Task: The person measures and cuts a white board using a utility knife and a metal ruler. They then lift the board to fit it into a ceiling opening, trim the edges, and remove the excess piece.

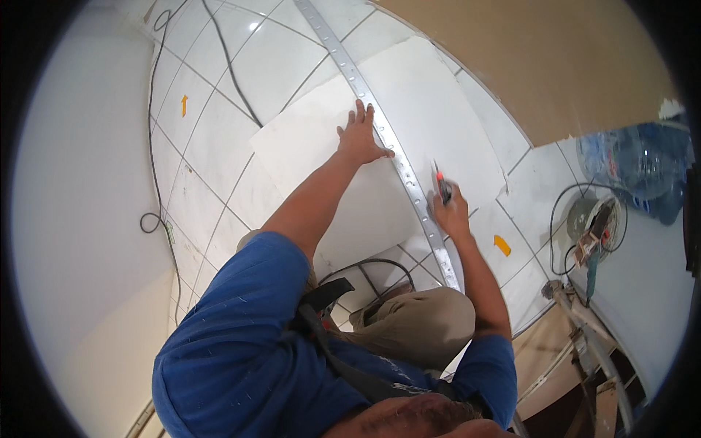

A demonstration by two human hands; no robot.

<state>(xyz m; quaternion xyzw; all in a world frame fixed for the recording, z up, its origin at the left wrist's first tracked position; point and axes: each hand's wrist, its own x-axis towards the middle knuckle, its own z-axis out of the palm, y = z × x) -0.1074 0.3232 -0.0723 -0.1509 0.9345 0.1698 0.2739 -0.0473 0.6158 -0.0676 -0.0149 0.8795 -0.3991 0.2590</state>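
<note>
A large white board [467, 124] lies on the tiled floor, crossed diagonally by a long perforated metal strip [415, 193]. My left hand [359, 139] is pressed on the board with fingers spread, its fingertips and thumb at the strip's left edge. My right hand [450, 213] is closed on a utility knife [442, 186] with a red and black body, just right of the strip, its blade pointing away from me over the board.
A brown board [526, 58] lies at upper right, beside water jugs [628, 168], a bucket [580, 223] of tools and a metal frame [584, 314]. Black cables [234, 77] run along the floor near the left wall [80, 182]. Small yellow arrows [501, 245] mark the tiles.
</note>
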